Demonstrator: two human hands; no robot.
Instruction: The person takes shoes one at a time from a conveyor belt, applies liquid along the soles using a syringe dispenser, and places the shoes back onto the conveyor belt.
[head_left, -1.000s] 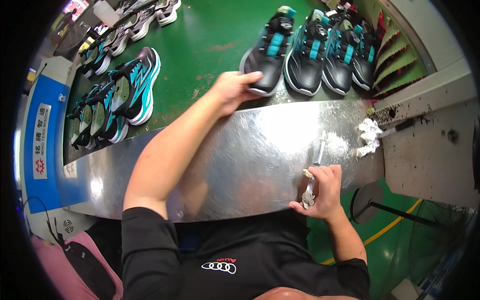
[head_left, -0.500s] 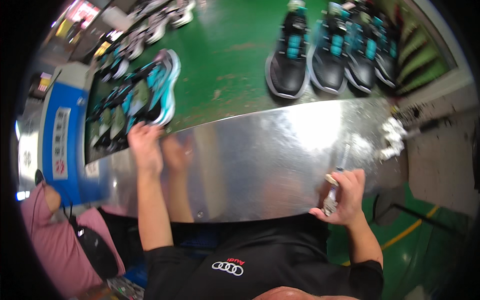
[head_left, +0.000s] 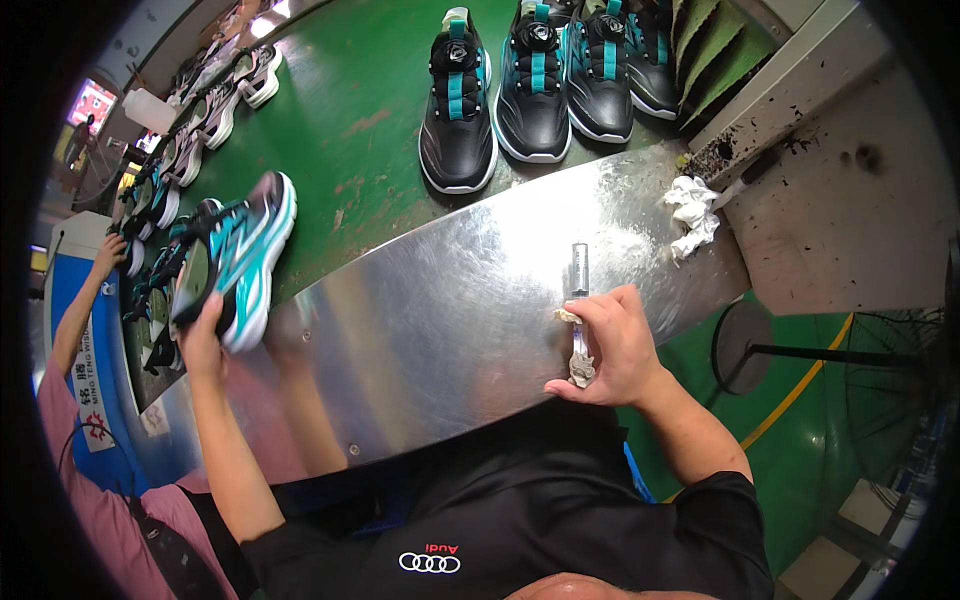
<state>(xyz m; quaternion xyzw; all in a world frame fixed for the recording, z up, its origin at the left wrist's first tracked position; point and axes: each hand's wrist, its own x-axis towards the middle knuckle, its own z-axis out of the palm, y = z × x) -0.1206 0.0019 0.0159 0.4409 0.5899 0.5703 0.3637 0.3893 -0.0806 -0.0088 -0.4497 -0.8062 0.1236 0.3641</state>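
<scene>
My left hand [head_left: 203, 345] grips the heel end of a black and turquoise sneaker [head_left: 252, 262] with a white sole, its thumb showing against the shoe and the other fingers partly hidden. The sneaker is tilted, toe pointing away from me, over the left end of the steel plate. In my right hand [head_left: 617, 347], closed above the plate, is a slim pen-like tool [head_left: 579, 270] with a silvery barrel. Crumpled off-white material [head_left: 580, 370] is around the tool's lower part; its exact kind I cannot tell.
A steel plate [head_left: 430, 320] edges the green work surface [head_left: 340, 150]. Black sneakers [head_left: 458, 135] with turquoise straps stand in a row at the back. More shoes [head_left: 215, 110] line the left. Crumpled white wad [head_left: 692, 215] lies right. A co-worker's hand [head_left: 108, 257] reaches in at far left.
My left hand has closed on the turquoise sneaker and tilted it nearer to me. The view has turned to the right. My right hand keeps its hold on the pen-like tool.
</scene>
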